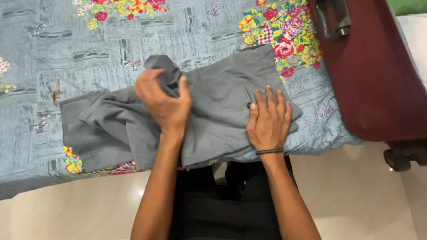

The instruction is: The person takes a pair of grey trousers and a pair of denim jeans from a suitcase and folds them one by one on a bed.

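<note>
Grey trousers point(214, 110) lie across the near edge of a bed covered with a blue-grey floral sheet point(39, 32). My left hand point(163, 101) grips a bunched fold of the grey fabric near the middle and lifts it slightly. My right hand point(269, 120) presses flat on the trousers' right part, fingers spread, close to a dark button. A dark band sits on my right wrist. The trousers' left end is folded and rumpled.
A maroon suitcase point(377, 71) with a dark handle rests on the bed's right end, its wheel point(401, 158) hanging over the pale tiled floor point(367, 216). My dark-clothed legs stand against the bed edge.
</note>
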